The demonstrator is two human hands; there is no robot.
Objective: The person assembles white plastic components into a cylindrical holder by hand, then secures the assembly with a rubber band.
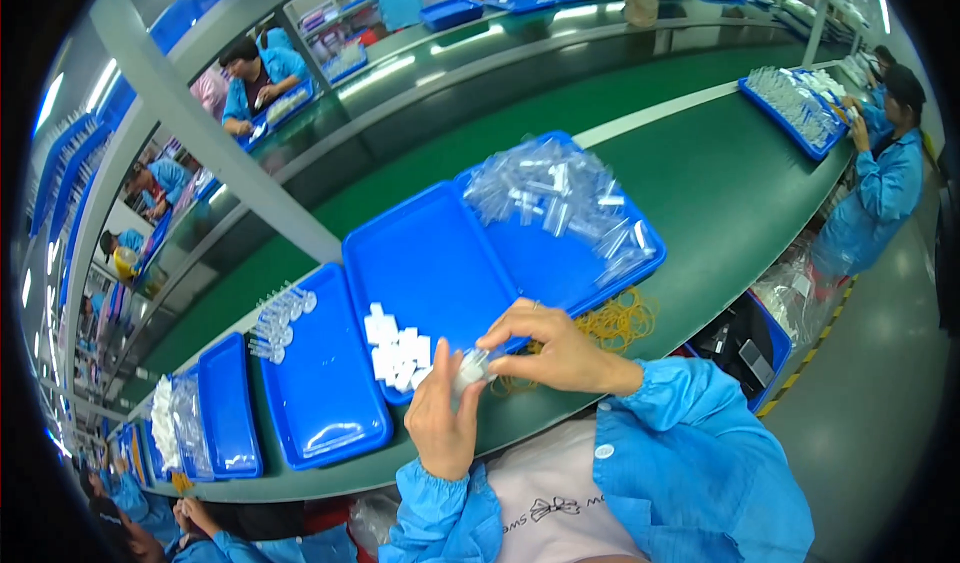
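Note:
Between my two hands, just over the near edge of a blue tray, is a small clear plastic piece (473, 367) with something whitish at its lower side; its exact kind is too small to tell. My left hand (441, 425) grips it between thumb and fingers from the left. From the right, my right hand (560, 353) pinches it with thumb and forefinger. Next to my left fingertips, a pile of small white blocks (400, 355) lies in the near corner of the blue tray (425, 238). Beyond my right hand, a second blue tray (515, 263) bears many clear plastic tubes or sleeves (550, 188).
Yellow rubber bands (618, 321) lie on the green belt (700, 183) beside my right hand. A blue tray (320, 383) at left holds clear stemmed pieces (285, 318). A metal post (215, 113) rises behind the trays. Co-workers in blue sit along the line; one stands at right (880, 183).

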